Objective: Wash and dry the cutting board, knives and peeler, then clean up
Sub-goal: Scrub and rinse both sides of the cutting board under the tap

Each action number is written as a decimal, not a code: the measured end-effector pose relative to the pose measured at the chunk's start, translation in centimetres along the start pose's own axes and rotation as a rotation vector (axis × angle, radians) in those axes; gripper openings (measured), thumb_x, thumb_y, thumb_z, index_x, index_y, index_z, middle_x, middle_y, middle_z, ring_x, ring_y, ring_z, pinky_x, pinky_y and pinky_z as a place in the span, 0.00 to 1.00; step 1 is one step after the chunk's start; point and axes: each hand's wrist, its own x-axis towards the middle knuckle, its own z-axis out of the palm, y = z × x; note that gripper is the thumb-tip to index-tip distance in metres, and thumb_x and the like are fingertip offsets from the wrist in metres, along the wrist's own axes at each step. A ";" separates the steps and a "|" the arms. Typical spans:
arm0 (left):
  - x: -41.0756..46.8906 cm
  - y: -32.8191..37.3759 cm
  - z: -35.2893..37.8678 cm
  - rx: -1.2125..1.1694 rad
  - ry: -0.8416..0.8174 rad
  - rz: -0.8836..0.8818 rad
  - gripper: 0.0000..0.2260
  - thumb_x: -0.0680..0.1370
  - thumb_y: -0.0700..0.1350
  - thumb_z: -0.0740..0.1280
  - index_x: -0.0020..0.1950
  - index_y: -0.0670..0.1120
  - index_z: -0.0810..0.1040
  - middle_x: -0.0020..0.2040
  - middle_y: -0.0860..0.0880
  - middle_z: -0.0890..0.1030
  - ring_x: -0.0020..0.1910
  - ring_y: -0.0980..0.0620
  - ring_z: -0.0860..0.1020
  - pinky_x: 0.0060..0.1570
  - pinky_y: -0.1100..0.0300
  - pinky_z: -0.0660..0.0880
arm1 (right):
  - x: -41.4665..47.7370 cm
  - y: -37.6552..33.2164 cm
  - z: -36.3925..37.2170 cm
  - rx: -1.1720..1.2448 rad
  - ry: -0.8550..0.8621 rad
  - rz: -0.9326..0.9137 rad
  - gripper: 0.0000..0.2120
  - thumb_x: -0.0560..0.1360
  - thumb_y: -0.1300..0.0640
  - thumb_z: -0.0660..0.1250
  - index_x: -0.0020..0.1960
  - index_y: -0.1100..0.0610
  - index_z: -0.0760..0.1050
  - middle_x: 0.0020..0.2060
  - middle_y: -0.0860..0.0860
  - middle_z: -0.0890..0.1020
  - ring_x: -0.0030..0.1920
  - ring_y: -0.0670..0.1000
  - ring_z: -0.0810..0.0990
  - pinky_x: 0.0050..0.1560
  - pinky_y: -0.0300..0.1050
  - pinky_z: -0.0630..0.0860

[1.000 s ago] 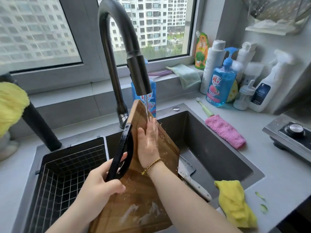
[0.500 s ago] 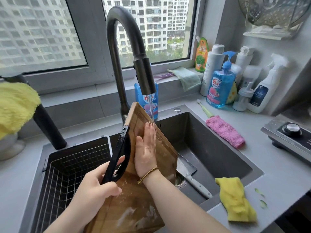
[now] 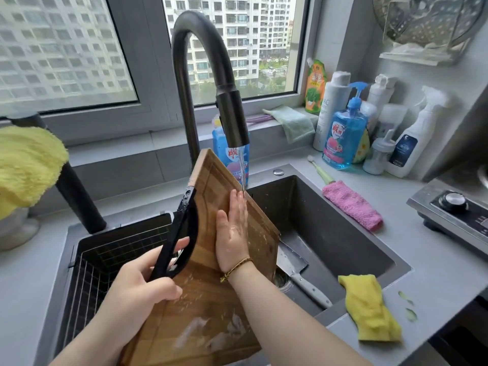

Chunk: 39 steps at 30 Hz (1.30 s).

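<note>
While the board [image 3: 206,299] stands steeply tilted over the sink [image 3: 343,233], its far corner sits just under the tap [image 3: 232,114], so the stream [image 3: 241,167] lands high and can run down the face. The left hand [image 3: 137,283] grips the black handle [image 3: 182,233] on the board's left edge, fingers curled round it; judged to carry the weight and set the tilt. The right hand [image 3: 233,231] lies flat on the wood, fingers straight and together, tips at the stream; judged to be rubbing residue loose. White smears on the lower face suggest the rinse is incomplete.

The knife [image 3: 298,270] lies on the sink floor near the drain, blade partly hidden behind the board's right edge. No peeler identified.

Edges: the board's lower end overhangs the near rim, and its left edge is above the basket [image 3: 111,249]. Room to swing lies rightward over the sink. The spout close above limits lifting. A yellow cloth [image 3: 369,310] rests on the bench [image 3: 435,273] by the right rim.
</note>
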 end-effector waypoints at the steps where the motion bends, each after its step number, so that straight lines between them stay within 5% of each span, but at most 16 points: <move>1: -0.1 0.0 -0.3 -0.003 0.004 0.000 0.29 0.44 0.50 0.67 0.44 0.66 0.82 0.47 0.45 0.84 0.52 0.44 0.79 0.49 0.56 0.73 | 0.2 0.6 -0.1 -0.006 -0.016 0.019 0.35 0.72 0.33 0.37 0.74 0.48 0.42 0.71 0.40 0.43 0.72 0.40 0.39 0.71 0.39 0.37; 6: -0.8 0.1 -0.8 -0.022 0.033 -0.020 0.29 0.43 0.50 0.66 0.42 0.64 0.82 0.45 0.46 0.84 0.50 0.46 0.80 0.49 0.56 0.73 | 0.5 2.8 -0.7 0.053 -0.001 0.401 0.24 0.82 0.51 0.44 0.75 0.55 0.44 0.75 0.51 0.43 0.75 0.49 0.40 0.72 0.43 0.39; 8: -0.9 -0.1 -1.1 -0.030 0.038 -0.028 0.29 0.43 0.50 0.66 0.43 0.66 0.82 0.45 0.49 0.85 0.51 0.45 0.80 0.54 0.49 0.72 | -0.1 2.1 0.2 -0.006 -0.004 0.270 0.25 0.81 0.49 0.43 0.75 0.55 0.42 0.75 0.50 0.42 0.75 0.47 0.39 0.72 0.42 0.37; 13: -0.3 0.0 -2.0 -0.068 0.052 -0.049 0.27 0.43 0.49 0.67 0.40 0.65 0.82 0.41 0.54 0.85 0.42 0.50 0.82 0.44 0.51 0.75 | -0.2 1.3 1.7 -0.074 -0.077 0.018 0.33 0.72 0.42 0.41 0.75 0.51 0.42 0.74 0.43 0.45 0.70 0.38 0.39 0.71 0.38 0.36; 16: -0.3 0.0 -2.6 -0.067 0.063 -0.051 0.28 0.43 0.49 0.66 0.41 0.66 0.82 0.43 0.56 0.85 0.52 0.50 0.80 0.54 0.47 0.71 | 1.4 3.7 0.7 -0.023 -0.036 0.250 0.27 0.80 0.46 0.45 0.75 0.55 0.46 0.75 0.49 0.46 0.75 0.47 0.43 0.73 0.43 0.41; 22: 0.0 0.2 -2.3 -0.083 -0.019 -0.044 0.30 0.44 0.47 0.68 0.46 0.61 0.83 0.46 0.48 0.85 0.50 0.44 0.81 0.55 0.43 0.72 | 3.1 8.7 -4.1 0.005 0.073 0.592 0.22 0.82 0.55 0.44 0.73 0.64 0.54 0.74 0.59 0.54 0.73 0.58 0.53 0.73 0.51 0.51; 25: 0.7 0.6 -1.2 -0.034 -0.094 -0.014 0.29 0.45 0.48 0.68 0.45 0.64 0.82 0.46 0.51 0.85 0.49 0.52 0.82 0.51 0.54 0.75 | 3.5 9.3 -6.2 0.112 0.131 0.706 0.26 0.81 0.48 0.45 0.75 0.58 0.48 0.75 0.56 0.53 0.74 0.57 0.53 0.73 0.53 0.51; 28: 1.8 0.8 -0.3 0.020 -0.133 -0.005 0.29 0.45 0.49 0.67 0.44 0.66 0.81 0.45 0.55 0.84 0.47 0.57 0.82 0.42 0.65 0.76 | 3.7 8.7 -6.5 0.082 0.175 0.638 0.25 0.81 0.49 0.46 0.75 0.56 0.47 0.75 0.54 0.51 0.74 0.55 0.51 0.73 0.51 0.50; 32: 2.7 0.8 0.4 0.026 -0.109 -0.013 0.29 0.45 0.48 0.68 0.45 0.64 0.82 0.46 0.52 0.85 0.50 0.45 0.81 0.55 0.44 0.73 | 4.4 4.9 -4.1 0.061 0.156 0.344 0.25 0.81 0.50 0.46 0.75 0.55 0.44 0.75 0.52 0.44 0.75 0.51 0.43 0.72 0.44 0.41; 35: 3.0 1.0 0.2 0.013 -0.081 0.010 0.29 0.45 0.48 0.68 0.45 0.62 0.83 0.46 0.46 0.84 0.49 0.31 0.77 0.53 0.40 0.72 | 4.4 3.4 -2.4 0.035 0.108 0.112 0.28 0.80 0.46 0.46 0.75 0.55 0.42 0.74 0.48 0.42 0.74 0.46 0.39 0.71 0.41 0.36; 39: 3.1 1.1 -0.4 0.014 -0.059 0.023 0.29 0.45 0.48 0.68 0.45 0.62 0.83 0.47 0.44 0.84 0.49 0.30 0.77 0.49 0.42 0.74 | 4.8 5.0 -2.9 0.148 0.178 0.319 0.26 0.81 0.50 0.47 0.75 0.56 0.44 0.75 0.51 0.44 0.75 0.48 0.42 0.73 0.42 0.40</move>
